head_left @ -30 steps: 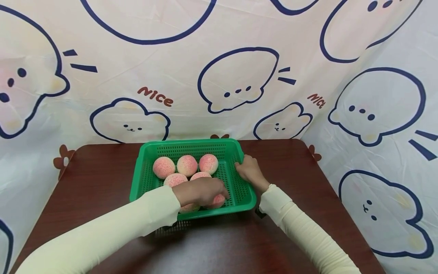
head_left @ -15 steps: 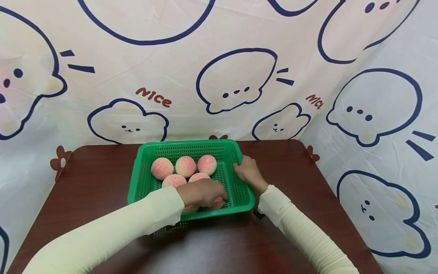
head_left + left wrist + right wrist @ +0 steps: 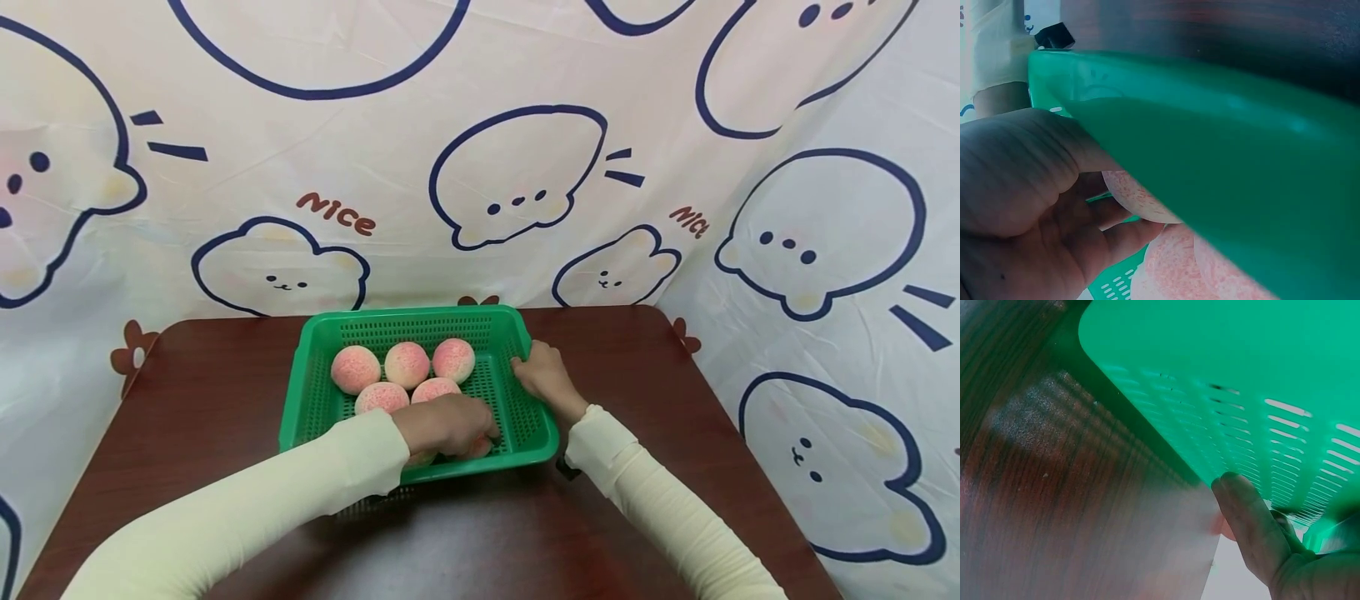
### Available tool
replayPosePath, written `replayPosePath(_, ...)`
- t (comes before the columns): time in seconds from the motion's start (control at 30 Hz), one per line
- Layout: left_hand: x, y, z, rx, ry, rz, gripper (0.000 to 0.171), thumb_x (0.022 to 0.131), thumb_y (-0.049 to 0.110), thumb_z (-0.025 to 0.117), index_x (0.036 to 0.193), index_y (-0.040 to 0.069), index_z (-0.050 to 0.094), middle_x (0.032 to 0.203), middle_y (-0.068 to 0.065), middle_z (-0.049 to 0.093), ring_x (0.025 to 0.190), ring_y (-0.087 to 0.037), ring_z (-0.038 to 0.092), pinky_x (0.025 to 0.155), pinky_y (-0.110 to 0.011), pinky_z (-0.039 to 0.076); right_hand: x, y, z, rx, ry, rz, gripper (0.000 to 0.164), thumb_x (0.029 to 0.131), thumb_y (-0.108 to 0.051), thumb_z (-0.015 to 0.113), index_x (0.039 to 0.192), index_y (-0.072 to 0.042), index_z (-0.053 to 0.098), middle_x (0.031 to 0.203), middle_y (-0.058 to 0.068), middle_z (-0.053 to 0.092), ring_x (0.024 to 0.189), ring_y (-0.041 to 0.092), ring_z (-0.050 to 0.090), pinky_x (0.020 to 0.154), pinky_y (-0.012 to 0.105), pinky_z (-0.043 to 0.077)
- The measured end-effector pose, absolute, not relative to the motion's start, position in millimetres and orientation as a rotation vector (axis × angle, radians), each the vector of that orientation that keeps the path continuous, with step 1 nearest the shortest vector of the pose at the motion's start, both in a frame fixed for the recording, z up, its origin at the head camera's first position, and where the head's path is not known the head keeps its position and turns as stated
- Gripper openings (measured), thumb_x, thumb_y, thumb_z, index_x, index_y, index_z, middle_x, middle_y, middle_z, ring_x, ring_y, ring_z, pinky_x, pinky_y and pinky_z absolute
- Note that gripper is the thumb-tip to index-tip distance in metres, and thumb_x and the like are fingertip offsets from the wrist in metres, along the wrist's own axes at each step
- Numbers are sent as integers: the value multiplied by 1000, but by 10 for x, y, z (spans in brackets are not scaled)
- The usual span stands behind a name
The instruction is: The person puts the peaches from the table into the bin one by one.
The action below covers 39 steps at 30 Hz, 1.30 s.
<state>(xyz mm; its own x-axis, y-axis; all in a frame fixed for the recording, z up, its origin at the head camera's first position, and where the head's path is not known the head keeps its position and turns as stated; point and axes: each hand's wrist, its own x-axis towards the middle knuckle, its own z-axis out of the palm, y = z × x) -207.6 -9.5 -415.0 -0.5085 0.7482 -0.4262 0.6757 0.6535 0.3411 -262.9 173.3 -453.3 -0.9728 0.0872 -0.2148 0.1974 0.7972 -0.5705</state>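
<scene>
A green plastic basket holds several pink-and-cream peaches, which look like artificial ones. My left hand reaches over the front rim, its fingers curled round a peach at the front of the basket. In the left wrist view, this peach lies against the fingers, partly hidden by the basket wall. My right hand grips the basket's right rim. From the right wrist, fingers show against the slotted outer wall. Another front peach is mostly covered by my left hand.
The basket stands on a dark brown wooden table, near its back edge. A patterned cloth with cartoon outlines hangs behind and at both sides. Inside the basket, bare slotted floor shows towards the right.
My left hand and sleeve have shifted slightly right over the front peach, covering more of it. My right hand keeps its place on the rim. The head view has moved a little.
</scene>
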Motion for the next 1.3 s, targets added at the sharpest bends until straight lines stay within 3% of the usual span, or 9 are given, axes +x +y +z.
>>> replayPosePath(0.3, -2099, -86, -4187, 1109, 2310, 187, 31, 102, 17, 59, 130, 19, 71, 122, -3, 69, 70, -12, 47, 55, -24, 37, -2635, 1744, -4549, 209, 2820, -914, 23, 103, -24, 56, 102, -1, 58, 80, 12, 58, 72, 24, 64, 60, 32, 51)
replayPosePath(0.5, -2109, -110, -4182, 1150, 2319, 193, 29, 102, 16, 60, 128, 17, 73, 123, -3, 70, 78, -12, 49, 63, -25, 42, -2653, 1741, -4554, 182, 2821, -948, 20, 102, -22, 56, 94, -3, 55, 75, 9, 53, 68, 23, 62, 58, 31, 50)
replayPosePath(0.7, -2114, -146, -4205, 1199, 2289, 271, 23, 101, 11, 59, 118, 10, 75, 101, -4, 65, 77, -15, 46, 66, -26, 39, -2665, 1742, -4561, 161, 2836, -949, 23, 102, -21, 56, 85, -7, 50, 70, 5, 46, 65, 22, 58, 57, 31, 47)
replayPosePath(0.77, -2119, -162, -4213, 1195, 2284, 294, 26, 102, 10, 57, 121, 11, 74, 106, -5, 67, 81, -16, 52, 67, -26, 39, -2670, 1737, -4557, 159, 2835, -946, 23, 102, -21, 56, 85, -6, 51, 70, 5, 46, 65, 22, 58, 57, 31, 47)
replayPosePath(0.83, -2123, -177, -4216, 1183, 2287, 307, 31, 102, 10, 56, 129, 12, 71, 124, -7, 69, 96, -17, 62, 71, -24, 41, -2677, 1735, -4554, 160, 2832, -935, 22, 102, -22, 56, 88, -6, 53, 71, 6, 49, 67, 22, 60, 57, 31, 48)
replayPosePath(0.97, -2123, -218, -4194, 1132, 2308, 337, 42, 101, 6, 57, 140, 15, 64, 153, -9, 54, 114, -20, 64, 71, -23, 45, -2686, 1735, -4548, 167, 2833, -915, 21, 102, -22, 57, 94, -3, 57, 75, 9, 55, 70, 22, 62, 59, 31, 50)
replayPosePath(1.07, -2116, -255, -4131, 1115, 2330, 355, 52, 96, -3, 60, 145, 17, 60, 158, -8, 49, 113, -18, 63, 73, -24, 50, -2684, 1751, -4547, 173, 2841, -913, 22, 102, -22, 57, 98, -1, 59, 79, 12, 59, 72, 23, 64, 61, 32, 51)
replayPosePath(1.23, -2099, -373, -3971, 1134, 2462, 371, 55, 94, -4, 66, 143, 19, 61, 155, -5, 52, 141, -22, 52, 92, -33, 57, -2671, 1785, -4536, 199, 2841, -924, 30, 103, -24, 57, 116, 3, 60, 96, 19, 68, 83, 27, 71, 68, 38, 58)
replayPosePath(1.3, -2102, -456, -3914, 1092, 2526, 450, 50, 95, -2, 65, 141, 19, 63, 154, -7, 53, 121, -21, 66, 74, -30, 57, -2667, 1795, -4528, 214, 2829, -940, 34, 104, -25, 57, 122, 4, 59, 102, 20, 68, 87, 29, 72, 72, 41, 60)
